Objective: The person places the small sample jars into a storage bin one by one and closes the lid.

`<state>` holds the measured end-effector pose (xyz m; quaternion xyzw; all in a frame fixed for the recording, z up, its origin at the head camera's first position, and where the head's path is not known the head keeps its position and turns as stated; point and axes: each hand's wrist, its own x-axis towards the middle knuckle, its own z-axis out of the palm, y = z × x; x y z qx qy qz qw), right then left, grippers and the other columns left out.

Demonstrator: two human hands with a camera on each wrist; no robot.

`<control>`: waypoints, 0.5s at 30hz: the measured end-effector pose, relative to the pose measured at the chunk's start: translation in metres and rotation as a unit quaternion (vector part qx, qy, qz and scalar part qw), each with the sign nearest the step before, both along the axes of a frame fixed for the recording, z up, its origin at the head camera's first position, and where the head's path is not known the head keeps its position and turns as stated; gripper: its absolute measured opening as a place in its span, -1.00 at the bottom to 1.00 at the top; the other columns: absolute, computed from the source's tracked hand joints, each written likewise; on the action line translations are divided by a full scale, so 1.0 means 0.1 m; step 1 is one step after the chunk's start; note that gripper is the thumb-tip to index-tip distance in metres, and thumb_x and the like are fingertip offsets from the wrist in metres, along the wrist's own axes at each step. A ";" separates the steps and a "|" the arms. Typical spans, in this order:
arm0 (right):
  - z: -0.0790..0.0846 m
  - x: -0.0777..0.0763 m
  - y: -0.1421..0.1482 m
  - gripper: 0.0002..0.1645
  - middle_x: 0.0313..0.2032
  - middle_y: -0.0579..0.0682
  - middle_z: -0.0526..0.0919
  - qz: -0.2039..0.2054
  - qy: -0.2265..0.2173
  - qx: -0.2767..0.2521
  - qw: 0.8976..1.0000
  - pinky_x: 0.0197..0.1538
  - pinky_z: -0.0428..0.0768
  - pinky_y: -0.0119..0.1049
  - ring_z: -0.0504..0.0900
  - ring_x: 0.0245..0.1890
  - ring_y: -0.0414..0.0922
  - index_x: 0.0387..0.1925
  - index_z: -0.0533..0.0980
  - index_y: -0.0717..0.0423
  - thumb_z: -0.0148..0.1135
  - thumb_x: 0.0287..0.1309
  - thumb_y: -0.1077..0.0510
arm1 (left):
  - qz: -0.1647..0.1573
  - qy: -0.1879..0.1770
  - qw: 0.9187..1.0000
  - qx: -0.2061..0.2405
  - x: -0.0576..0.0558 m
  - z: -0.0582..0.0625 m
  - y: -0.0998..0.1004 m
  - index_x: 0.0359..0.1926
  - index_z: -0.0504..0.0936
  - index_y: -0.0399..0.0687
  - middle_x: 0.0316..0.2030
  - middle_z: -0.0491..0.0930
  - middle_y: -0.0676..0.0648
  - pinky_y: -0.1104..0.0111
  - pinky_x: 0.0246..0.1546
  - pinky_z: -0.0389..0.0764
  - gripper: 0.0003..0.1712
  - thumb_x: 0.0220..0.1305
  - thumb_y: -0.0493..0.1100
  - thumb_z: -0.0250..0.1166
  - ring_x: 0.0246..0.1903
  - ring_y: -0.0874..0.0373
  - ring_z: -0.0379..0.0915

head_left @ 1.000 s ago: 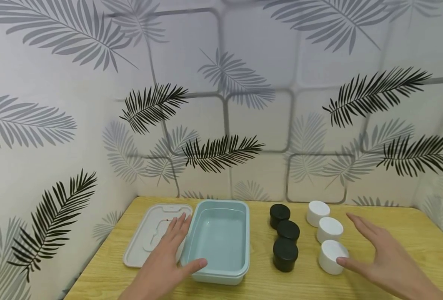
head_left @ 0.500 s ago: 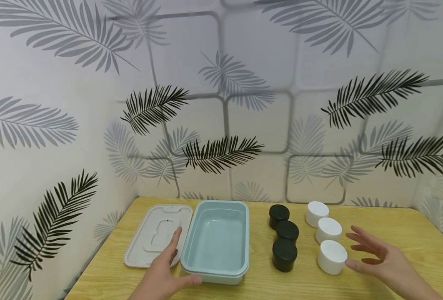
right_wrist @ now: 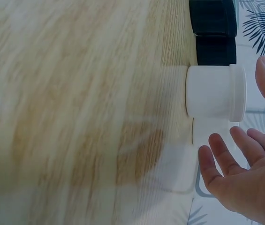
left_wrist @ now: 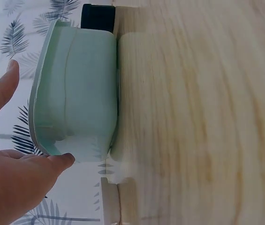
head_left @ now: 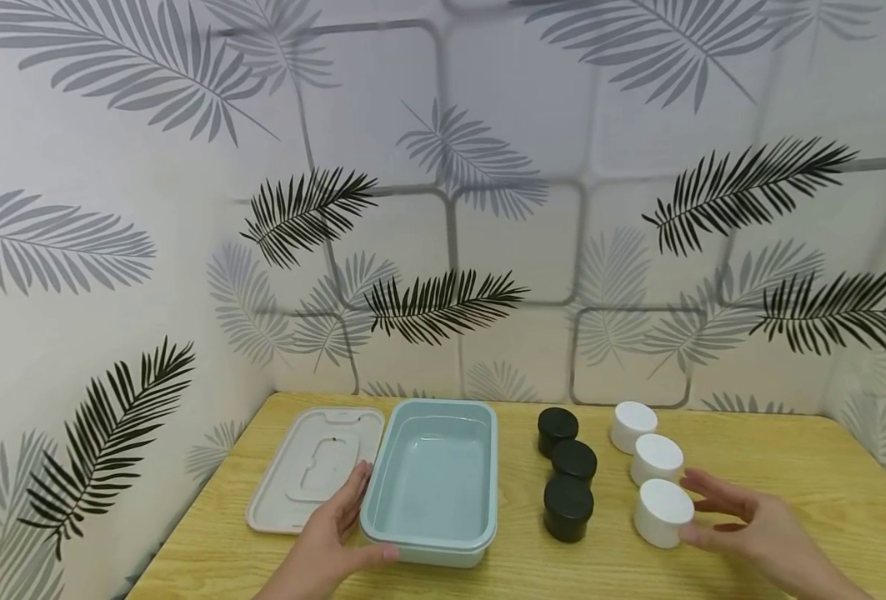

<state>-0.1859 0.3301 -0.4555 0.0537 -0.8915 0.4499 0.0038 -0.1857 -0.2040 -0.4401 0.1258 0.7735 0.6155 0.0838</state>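
Observation:
My left hand [head_left: 330,529] is at the near left corner of a pale green rectangular tub [head_left: 443,554]. Its thumb lies by the tub's front and its fingers along the left side; in the left wrist view a fingertip seems to touch the tub [left_wrist: 90,89]. My right hand [head_left: 758,529] is spread beside the nearest white round lidded jar [head_left: 663,512], thumb and fingers apart. The right wrist view shows a gap between the thumb and that jar [right_wrist: 212,92]; whether the fingers touch it, I cannot tell.
A flat whitish lid [head_left: 277,504] lies left of the tub. Several white jars, including a middle one [head_left: 658,460], stand in a row. Left of them runs a row of black jars [head_left: 568,507]. The wooden table [head_left: 525,575] meets a leaf-patterned wall [head_left: 510,350].
My left hand has come down, its fingers now lower beside the tub. My right hand has moved down and left, closer to the nearest white jar. Tub and jars have stayed in place.

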 end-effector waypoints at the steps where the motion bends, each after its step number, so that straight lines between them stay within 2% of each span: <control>1: 0.00 0.00 0.00 -0.06 0.24 -0.30 0.64 0.001 -0.003 -0.002 1.000 -0.06 0.59 -0.46 0.61 -0.01 -0.48 0.53 0.34 0.27 0.56 0.24 0.08 | -0.002 -0.004 1.000 0.006 0.00 0.00 -0.01 0.65 -0.17 -0.38 0.64 -0.15 -0.29 0.13 0.48 0.15 0.30 0.23 -0.21 0.59 0.59 -0.19 -0.15; 3: -0.02 -0.01 0.00 -0.07 0.24 -0.28 0.64 0.002 -0.003 -0.003 1.000 -0.06 0.59 -0.46 0.60 -0.01 -0.49 0.52 0.34 0.29 0.56 0.24 0.10 | -0.006 -0.011 1.000 0.014 -0.01 -0.01 -0.02 0.65 -0.17 -0.38 0.64 -0.14 -0.30 0.14 0.48 0.16 0.27 0.26 -0.23 0.57 0.59 -0.20 -0.16; 8: -0.02 -0.02 0.00 -0.10 0.23 -0.32 0.63 0.001 -0.004 -0.002 1.000 -0.05 0.57 -0.48 0.61 -0.01 -0.47 0.50 0.37 0.30 0.55 0.25 0.11 | -0.012 -0.024 0.999 0.022 -0.03 -0.03 -0.03 0.65 -0.17 -0.39 0.63 -0.13 -0.32 0.32 0.45 0.21 0.25 0.29 -0.22 0.55 0.60 -0.19 -0.16; 10: -0.02 -0.03 0.00 -0.10 0.25 -0.24 0.63 -0.001 -0.013 -0.001 1.000 -0.04 0.55 -0.49 0.61 -0.01 -0.47 0.51 0.38 0.27 0.55 0.25 0.09 | -0.015 -0.028 0.999 0.025 -0.03 -0.04 -0.03 0.65 -0.18 -0.39 0.63 -0.13 -0.34 0.36 0.43 0.22 0.24 0.30 -0.22 0.55 0.60 -0.20 -0.16; 15: -0.02 -0.03 -0.03 -0.05 0.28 -0.06 0.64 -0.008 -0.028 -0.019 0.999 -0.03 0.57 -0.50 0.62 0.00 -0.47 0.52 0.37 0.23 0.59 0.21 0.06 | -0.024 -0.033 0.999 0.034 -0.03 -0.04 -0.03 0.65 -0.19 -0.41 0.62 -0.13 -0.38 0.28 0.44 0.23 0.23 0.32 -0.23 0.53 0.58 -0.25 -0.14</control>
